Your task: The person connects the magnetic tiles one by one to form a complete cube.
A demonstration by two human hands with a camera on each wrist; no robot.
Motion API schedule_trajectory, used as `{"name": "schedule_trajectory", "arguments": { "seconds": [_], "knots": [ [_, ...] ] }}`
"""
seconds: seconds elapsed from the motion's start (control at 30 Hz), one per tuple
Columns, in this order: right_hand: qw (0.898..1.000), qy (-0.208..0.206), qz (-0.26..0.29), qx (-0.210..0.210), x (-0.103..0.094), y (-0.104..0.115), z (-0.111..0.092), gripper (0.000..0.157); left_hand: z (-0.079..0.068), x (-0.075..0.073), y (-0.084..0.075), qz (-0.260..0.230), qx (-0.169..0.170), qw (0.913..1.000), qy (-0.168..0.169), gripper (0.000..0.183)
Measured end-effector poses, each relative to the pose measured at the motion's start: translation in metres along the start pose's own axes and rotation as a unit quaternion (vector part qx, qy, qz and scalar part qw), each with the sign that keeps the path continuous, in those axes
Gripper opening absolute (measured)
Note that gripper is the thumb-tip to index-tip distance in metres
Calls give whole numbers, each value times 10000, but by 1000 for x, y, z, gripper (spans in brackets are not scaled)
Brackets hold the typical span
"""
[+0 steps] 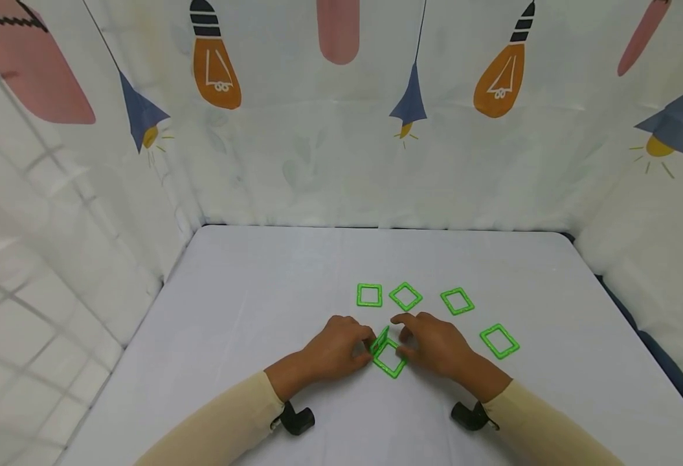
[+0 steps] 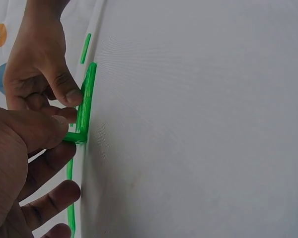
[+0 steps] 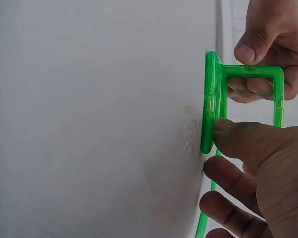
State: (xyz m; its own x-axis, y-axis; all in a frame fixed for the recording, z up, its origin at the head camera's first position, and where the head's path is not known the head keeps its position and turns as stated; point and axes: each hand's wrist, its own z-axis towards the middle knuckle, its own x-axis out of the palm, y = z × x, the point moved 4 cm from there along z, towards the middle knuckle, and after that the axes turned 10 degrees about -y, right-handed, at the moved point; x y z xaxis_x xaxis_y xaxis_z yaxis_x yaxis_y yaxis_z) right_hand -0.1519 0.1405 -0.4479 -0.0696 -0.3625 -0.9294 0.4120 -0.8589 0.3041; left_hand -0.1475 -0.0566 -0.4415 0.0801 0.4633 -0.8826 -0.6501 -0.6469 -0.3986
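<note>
Two square frames of glossy, translucent green, plastic-looking material meet between the hands at the near middle of the tabletop. The flat frame (image 1: 384, 367) lies turned cornerwise on the surface, and the upright frame (image 3: 256, 72) stands along its far left edge, the two touching. The left hand (image 1: 338, 346) pinches the upright frame between thumb and fingers. The right hand (image 1: 437, 343) is partly open, its thumb touching the flat frame at the right and its fingers loosely bent.

Four similar hollow squares with rounded corners lie beyond: a straight-set square (image 1: 369, 305) far left, a diamond-turned square (image 1: 397, 303) beside it, a tilted square (image 1: 463, 310) farther right, and a nearer square (image 1: 490, 347) right of the right hand.

The tabletop (image 1: 259, 291) wears a smooth, pale covering, faintly creased. Pale cloth walls (image 1: 318, 168) hang wrinkled at the far side, left and right, printed with orange bulbs (image 1: 217, 71), blue lamps (image 1: 409, 97) and rounded pink shapes (image 1: 338, 32); grey lines cross the left side like a grid. Beige sleeves (image 1: 219, 414) cover both forearms.
</note>
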Motion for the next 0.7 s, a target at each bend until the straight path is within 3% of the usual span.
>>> {"name": "schedule_trajectory", "arguments": {
  "seconds": [0.5, 0.7],
  "knots": [
    [9997, 7, 120, 196, -3, -7, 6, 52, 1, 3, 2, 76, 109, 9999, -19, 11],
    [9993, -187, 323, 30, -9, -12, 16, 52, 0, 3, 2, 152, 111, 9998, -11, 11]
  ]
}}
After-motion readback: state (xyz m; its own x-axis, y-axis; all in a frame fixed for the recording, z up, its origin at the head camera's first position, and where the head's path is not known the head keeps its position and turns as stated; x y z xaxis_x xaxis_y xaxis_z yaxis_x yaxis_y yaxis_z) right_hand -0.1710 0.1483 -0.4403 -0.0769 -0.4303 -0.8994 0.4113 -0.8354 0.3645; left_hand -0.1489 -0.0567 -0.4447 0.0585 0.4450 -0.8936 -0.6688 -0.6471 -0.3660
